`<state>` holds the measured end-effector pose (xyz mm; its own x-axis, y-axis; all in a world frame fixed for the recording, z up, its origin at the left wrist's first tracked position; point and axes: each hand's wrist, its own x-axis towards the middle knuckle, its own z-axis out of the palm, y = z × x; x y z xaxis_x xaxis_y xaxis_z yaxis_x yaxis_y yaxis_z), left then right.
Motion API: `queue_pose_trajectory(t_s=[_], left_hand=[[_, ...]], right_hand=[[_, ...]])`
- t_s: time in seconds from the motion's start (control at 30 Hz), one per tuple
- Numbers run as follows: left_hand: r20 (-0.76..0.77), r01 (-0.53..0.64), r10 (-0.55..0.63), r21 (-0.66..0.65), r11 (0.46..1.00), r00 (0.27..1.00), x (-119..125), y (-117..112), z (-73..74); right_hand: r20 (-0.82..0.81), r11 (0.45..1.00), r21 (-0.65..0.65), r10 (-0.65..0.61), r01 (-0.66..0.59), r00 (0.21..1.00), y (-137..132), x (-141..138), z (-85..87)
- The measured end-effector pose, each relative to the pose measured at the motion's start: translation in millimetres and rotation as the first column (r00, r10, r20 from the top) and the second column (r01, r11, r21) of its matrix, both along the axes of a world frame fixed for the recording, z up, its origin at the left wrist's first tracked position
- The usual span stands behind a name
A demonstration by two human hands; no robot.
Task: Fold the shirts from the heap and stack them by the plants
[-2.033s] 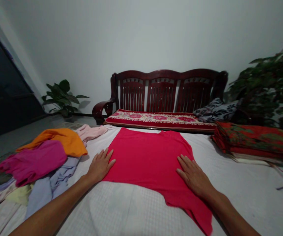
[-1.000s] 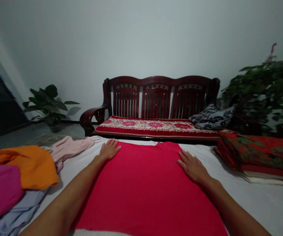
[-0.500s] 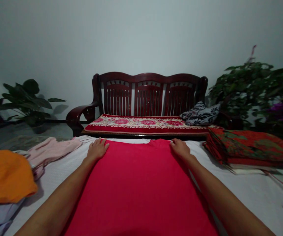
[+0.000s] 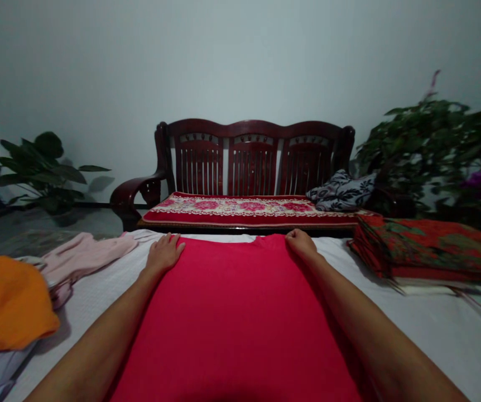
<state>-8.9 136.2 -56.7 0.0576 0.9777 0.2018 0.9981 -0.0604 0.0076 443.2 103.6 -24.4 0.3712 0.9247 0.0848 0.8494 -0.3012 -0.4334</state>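
Red garment (image 4: pixel 232 318) beneath both hands (image 4: pixel 164 254)

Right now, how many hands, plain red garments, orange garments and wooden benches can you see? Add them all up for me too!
Hands: 2 (left hand, right hand)
Garments, red: 1 plain red garment
Garments, orange: 1 orange garment
Benches: 1 wooden bench
Total: 5

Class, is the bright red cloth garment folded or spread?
Spread: the red garment lies wide between the left hand and the right hand; near edge unseen.
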Motion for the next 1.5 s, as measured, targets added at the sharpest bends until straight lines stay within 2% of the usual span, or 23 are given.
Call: queue_pose_trajectory(t_s=[0.13, 0.23, 0.3, 0.37, 0.4, 0.47, 0.53, 0.6, 0.7, 0.77, 0.9, 0.97, 1.1, 1.17, 1.23, 1.3, 1.37, 1.43, 1.5], left_hand=[[0.019, 0.0, 0.0, 0.009, 1.0, 1.0, 0.7, -0.4, 0.1], [0.078, -0.02, 0.017, 0.035, 0.999, 0.997, 1.5, -1.3, 3.0], [0.139, -0.038, 0.026, 0.084, 0.996, 0.99, 2.4, -3.5, 5.4], [0.18, -0.008, -0.02, 0.152, 0.988, 0.984, 3.2, -7.8, 7.5], [0.189, 0.027, -0.063, 0.187, 0.982, 0.98, 3.4, -11.0, 8.4], [0.194, 0.104, -0.152, 0.238, 0.966, 0.969, 2.9, -19.3, 10.2], [0.19, 0.168, -0.221, 0.261, 0.951, 0.957, 0.9, -30.0, 12.5], [0.179, 0.221, -0.272, 0.263, 0.939, 0.945, -2.3, -43.3, 15.8], [0.181, 0.274, -0.322, 0.248, 0.929, 0.929, -7.1, -69.3, 22.4], [0.203, 0.336, -0.374, 0.198, 0.921, 0.905, -9.2, -90.7, 27.2], [0.305, 0.487, -0.473, 0.035, 0.873, 0.826, -14.0, -136.3, 34.8], [0.351, 0.533, -0.488, -0.04, 0.845, 0.799, -19.2, -155.3, 37.0], [0.408, 0.57, -0.479, -0.133, 0.811, 0.777, -33.6, -177.2, 40.6], [0.434, 0.555, -0.45, -0.148, 0.819, 0.781, -39.0, -178.5, 44.1], [0.449, 0.512, -0.402, -0.151, 0.846, 0.798, -41.5, -172.2, 48.6], [0.447, 0.448, -0.35, -0.133, 0.884, 0.823, -41.2, -157.1, 52.8], [0.42, 0.363, -0.29, -0.104, 0.926, 0.86, -39.1, -133.9, 55.1], [0.371, 0.262, -0.216, -0.076, 0.962, 0.903, -36.4, -105.1, 55.1], [0.313, 0.167, -0.148, -0.033, 0.985, 0.938, -33.8, -75.1, 53.3]], right_hand=[[-0.013, 0.999, 0.02, 0.045, -0.045, 0.999, -14.6, 1.8, 4.0], [0.038, 0.995, 0.068, 0.069, -0.072, 0.997, -43.1, 0.8, 9.5], [0.031, 0.979, 0.12, 0.16, -0.162, 0.987, -70.6, -2.2, 12.5], [-0.128, 0.946, 0.124, 0.315, -0.3, 0.94, -103.0, -7.1, 14.7], [-0.257, 0.921, 0.109, 0.39, -0.374, 0.884, -120.4, -10.0, 15.8], [-0.507, 0.85, 0.064, 0.479, -0.523, 0.717, -155.9, -15.5, 19.3], [-0.655, 0.773, 0.01, 0.484, -0.634, 0.58, -190.0, -19.4, 24.7], [-0.745, 0.695, -0.073, 0.439, -0.716, 0.502, -219.9, -20.8, 31.0], [-0.806, 0.572, -0.189, 0.374, -0.798, 0.459, -253.4, -18.8, 38.8], [-0.783, 0.515, -0.227, 0.408, -0.827, 0.469, -268.7, -17.1, 41.9], [-0.543, 0.423, -0.265, 0.678, -0.867, 0.496, -290.3, -19.8, 45.2], [-0.416, 0.397, -0.292, 0.766, -0.87, 0.489, -299.5, -24.0, 46.2], [-0.357, 0.424, -0.295, 0.783, -0.856, 0.51, -310.8, -28.2, 47.0], [-0.456, 0.439, -0.277, 0.723, -0.855, 0.519, -306.2, -25.1, 46.8], [-0.6, 0.485, -0.235, 0.61, -0.842, 0.518, -289.6, -19.2, 45.9], [-0.687, 0.592, -0.146, 0.516, -0.792, 0.512, -259.5, -12.4, 44.2], [-0.672, 0.737, -0.02, 0.49, -0.676, 0.555, -218.3, -6.2, 42.1], [-0.633, 0.865, 0.087, 0.432, -0.495, 0.643, -172.1, -1.2, 40.6], [-0.572, 0.951, 0.115, 0.299, -0.286, 0.764, -127.7, 2.5, 39.8]])
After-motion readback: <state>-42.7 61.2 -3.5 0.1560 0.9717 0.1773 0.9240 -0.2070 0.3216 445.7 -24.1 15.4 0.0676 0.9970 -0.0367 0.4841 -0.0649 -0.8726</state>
